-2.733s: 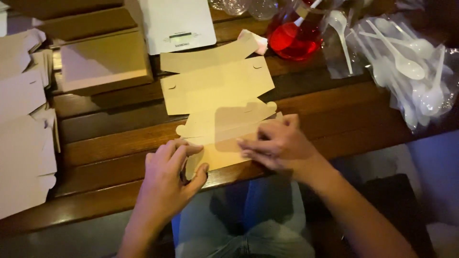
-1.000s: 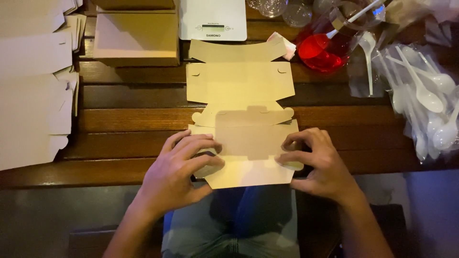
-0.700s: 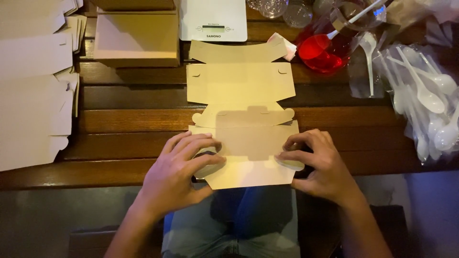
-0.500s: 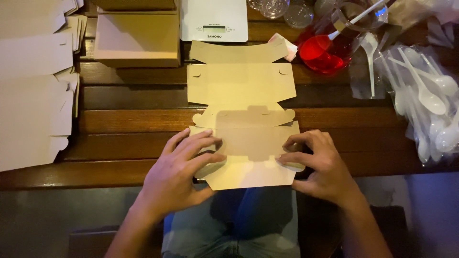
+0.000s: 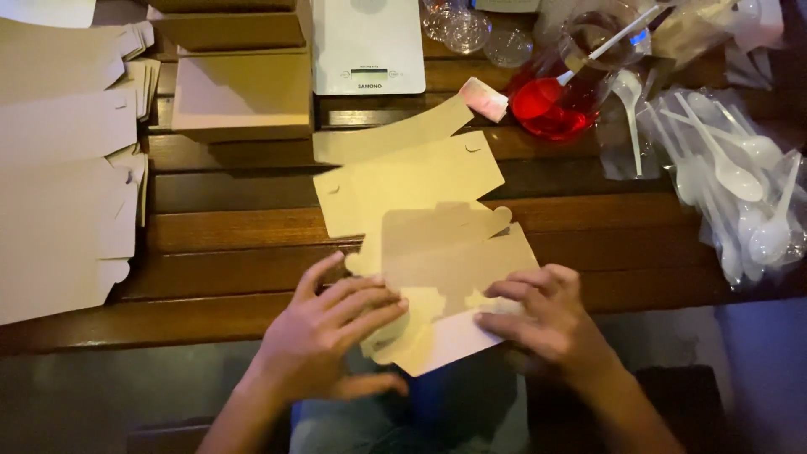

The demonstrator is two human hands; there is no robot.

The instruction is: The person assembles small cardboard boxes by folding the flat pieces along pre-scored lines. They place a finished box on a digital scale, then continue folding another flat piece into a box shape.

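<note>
A flat tan cardboard box blank (image 5: 420,202) lies on the wooden slatted table (image 5: 218,231), its near end hanging over the table's front edge. One flap (image 5: 445,252) is folded back over the blank's near part. My left hand (image 5: 332,332) presses the blank's left near corner with spread fingers. My right hand (image 5: 546,324) pinches the right near edge of the folded flap.
Stacks of flat box blanks (image 5: 63,168) lie at the left. A folded-up box (image 5: 239,92) and a white scale (image 5: 368,42) stand at the back. A red-bottomed clear cup (image 5: 559,92) and bagged white plastic spoons (image 5: 731,181) are at the right.
The blank has turned slightly counter-clockwise and slid toward me over the table edge. Both hands have shifted lower and closer together on its near end.
</note>
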